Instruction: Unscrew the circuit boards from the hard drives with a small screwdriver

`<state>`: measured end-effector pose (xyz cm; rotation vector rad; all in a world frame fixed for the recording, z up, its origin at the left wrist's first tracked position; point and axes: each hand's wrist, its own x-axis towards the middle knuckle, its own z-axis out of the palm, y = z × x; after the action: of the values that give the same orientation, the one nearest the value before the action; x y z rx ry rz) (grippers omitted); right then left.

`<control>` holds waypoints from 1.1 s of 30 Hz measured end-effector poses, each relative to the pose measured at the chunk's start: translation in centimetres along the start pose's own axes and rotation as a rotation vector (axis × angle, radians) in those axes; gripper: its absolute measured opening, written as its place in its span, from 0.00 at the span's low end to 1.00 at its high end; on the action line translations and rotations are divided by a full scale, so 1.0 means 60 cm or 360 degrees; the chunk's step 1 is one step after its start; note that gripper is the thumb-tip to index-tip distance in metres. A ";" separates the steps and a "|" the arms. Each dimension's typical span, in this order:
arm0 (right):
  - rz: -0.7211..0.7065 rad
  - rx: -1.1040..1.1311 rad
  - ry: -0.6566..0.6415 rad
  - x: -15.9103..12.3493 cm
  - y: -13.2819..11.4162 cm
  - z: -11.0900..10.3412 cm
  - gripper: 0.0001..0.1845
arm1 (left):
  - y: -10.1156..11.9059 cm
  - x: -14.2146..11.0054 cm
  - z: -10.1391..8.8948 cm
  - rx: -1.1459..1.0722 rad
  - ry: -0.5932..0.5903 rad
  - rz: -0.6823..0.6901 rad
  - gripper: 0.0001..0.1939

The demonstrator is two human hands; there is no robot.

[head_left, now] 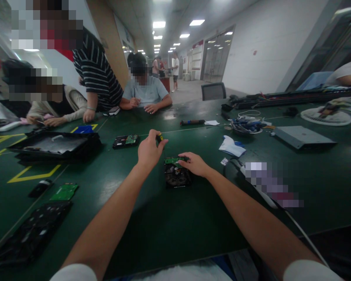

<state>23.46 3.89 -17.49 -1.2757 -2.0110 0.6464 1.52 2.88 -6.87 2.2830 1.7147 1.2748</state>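
A black hard drive [177,176] lies on the green table [163,218] in front of me, with a green circuit board [172,160] on its far edge. My right hand [194,164] rests on that board, fingers curled over it. Raised just left of the drive, my left hand [148,150] is closed round a small tool with a yellow-and-black handle [159,137].
Another drive with a green board [125,141] lies further back. A black tray [54,145] sits at left, a loose green board [64,192] and black panel [32,234] near left. Cables [247,125], a white cloth [231,146] and a grey case [304,136] lie right. Several people sit across.
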 end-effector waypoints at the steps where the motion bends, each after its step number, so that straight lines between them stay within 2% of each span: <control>1: 0.0010 0.0000 0.0001 0.000 0.000 0.000 0.21 | 0.000 0.001 -0.002 -0.0002 -0.0003 0.0033 0.14; 6: 0.0032 0.0038 0.0005 0.000 0.002 0.001 0.21 | 0.002 0.003 -0.009 -0.0010 0.0029 0.0181 0.13; 15: 0.0072 0.0038 0.0056 -0.001 0.001 0.003 0.20 | 0.002 0.008 -0.017 0.0118 -0.0107 -0.0110 0.20; 25: 0.0097 0.0056 0.0063 0.002 -0.001 0.004 0.19 | 0.008 0.004 -0.016 0.0109 -0.0145 0.0040 0.20; 33: 0.0049 0.0053 0.0075 0.001 0.004 0.006 0.20 | 0.000 0.001 -0.001 -0.0020 -0.0039 0.0031 0.18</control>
<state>23.32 3.99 -17.86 -1.2929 -1.9383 0.6558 1.49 2.86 -6.78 2.3036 1.6763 1.2523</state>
